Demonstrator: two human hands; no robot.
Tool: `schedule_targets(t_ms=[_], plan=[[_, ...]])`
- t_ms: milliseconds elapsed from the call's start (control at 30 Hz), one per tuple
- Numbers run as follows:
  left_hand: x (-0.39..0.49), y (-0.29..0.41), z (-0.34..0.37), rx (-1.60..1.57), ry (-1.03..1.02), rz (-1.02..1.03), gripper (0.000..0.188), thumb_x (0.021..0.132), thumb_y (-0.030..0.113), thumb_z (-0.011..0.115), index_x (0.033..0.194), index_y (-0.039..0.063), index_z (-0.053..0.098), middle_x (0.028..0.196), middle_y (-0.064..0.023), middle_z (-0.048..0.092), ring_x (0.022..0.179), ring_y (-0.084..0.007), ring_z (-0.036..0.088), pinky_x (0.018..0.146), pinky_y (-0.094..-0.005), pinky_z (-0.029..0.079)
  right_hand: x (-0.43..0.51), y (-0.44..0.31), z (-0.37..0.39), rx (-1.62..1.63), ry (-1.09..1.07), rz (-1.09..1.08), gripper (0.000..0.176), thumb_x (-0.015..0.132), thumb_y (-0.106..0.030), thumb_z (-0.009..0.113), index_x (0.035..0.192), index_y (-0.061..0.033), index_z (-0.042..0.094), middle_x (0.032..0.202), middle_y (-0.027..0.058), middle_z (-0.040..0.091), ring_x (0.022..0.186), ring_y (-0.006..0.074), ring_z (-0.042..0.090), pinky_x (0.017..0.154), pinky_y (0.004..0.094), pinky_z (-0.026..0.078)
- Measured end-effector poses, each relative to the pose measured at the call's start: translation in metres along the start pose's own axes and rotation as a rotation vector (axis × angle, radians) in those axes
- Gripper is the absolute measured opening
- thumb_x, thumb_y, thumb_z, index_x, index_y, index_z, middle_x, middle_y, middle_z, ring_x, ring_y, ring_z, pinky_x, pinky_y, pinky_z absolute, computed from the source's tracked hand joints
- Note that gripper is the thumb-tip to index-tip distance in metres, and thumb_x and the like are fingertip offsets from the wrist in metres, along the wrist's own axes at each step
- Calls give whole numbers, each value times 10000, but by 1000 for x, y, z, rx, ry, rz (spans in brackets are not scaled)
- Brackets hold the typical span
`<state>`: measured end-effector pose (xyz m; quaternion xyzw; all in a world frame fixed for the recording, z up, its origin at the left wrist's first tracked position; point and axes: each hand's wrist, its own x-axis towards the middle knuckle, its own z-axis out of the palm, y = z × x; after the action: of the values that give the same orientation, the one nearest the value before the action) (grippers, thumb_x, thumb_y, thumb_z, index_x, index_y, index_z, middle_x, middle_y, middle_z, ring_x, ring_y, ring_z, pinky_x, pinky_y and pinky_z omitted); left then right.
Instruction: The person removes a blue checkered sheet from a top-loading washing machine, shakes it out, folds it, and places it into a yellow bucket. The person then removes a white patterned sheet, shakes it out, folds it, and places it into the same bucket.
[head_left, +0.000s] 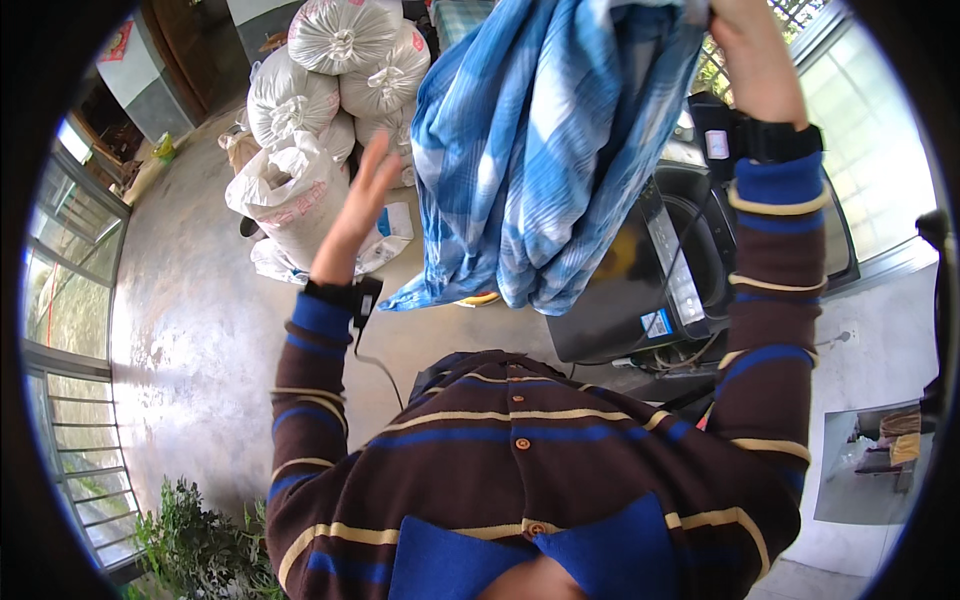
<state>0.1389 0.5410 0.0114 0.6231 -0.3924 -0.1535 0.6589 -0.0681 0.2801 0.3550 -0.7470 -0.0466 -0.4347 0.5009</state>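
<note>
A large blue and white checked cloth (540, 150) hangs in folds in front of me, its upper part cut off by the top of the picture. My right hand (739, 26) grips the cloth at its upper right edge; the fingertips are partly hidden. To the left of the cloth, my left hand (364, 195) is raised with its fingers extended, slightly blurred, and holds nothing. Behind the cloth at the right stands a black top-loading washing machine (611, 322) with its lid up, partly covered by the cloth.
Several tied white woven sacks (292, 105) are piled beyond my left hand, with an open white sack (289, 195) before them. A leafy plant (202, 532) is at lower left. A window (870, 127) and a wall socket (847, 337) are at the right. Cables lie beside the machine.
</note>
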Motion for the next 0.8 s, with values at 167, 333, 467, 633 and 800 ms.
schedule_targets(t_ms=[167,333,467,633,800], plan=[[41,127,108,253,-74,688,1295,649,436,890,1512,-23,41,1446,-270,408,1381,-334,374,1109,-372,332,-46,30,22,104,-24,84,373,734,139,677,1091,31,669,1019,81,705,912,180,666,860,307,527],[71,151,112,307,-304,477,951,680,215,886,1445,81,337,1279,-153,588,1138,-309,600,986,-383,466,-65,38,-21,-87,-67,87,432,716,62,768,1128,32,642,1036,58,699,941,156,644,870,289,507],[109,178,79,143,-204,246,706,767,61,798,1386,64,460,1187,-73,635,1096,-184,591,969,-335,473,-80,52,-65,-142,-148,103,567,773,-125,817,1260,26,569,1155,69,663,1050,159,601,933,304,470],[144,223,147,-557,-156,323,328,882,-119,505,1151,5,646,1027,-67,700,899,-165,666,805,-283,542,-119,94,-83,-362,-171,167,766,820,-358,776,1390,28,440,1312,116,566,1210,198,503,1036,333,388],[167,242,199,-467,-172,389,278,836,-116,490,1051,-14,635,897,-65,693,794,-163,662,728,-273,542,-143,142,-57,144,-231,227,817,768,-350,829,1378,28,439,1276,84,574,1178,199,526,1007,339,419]])
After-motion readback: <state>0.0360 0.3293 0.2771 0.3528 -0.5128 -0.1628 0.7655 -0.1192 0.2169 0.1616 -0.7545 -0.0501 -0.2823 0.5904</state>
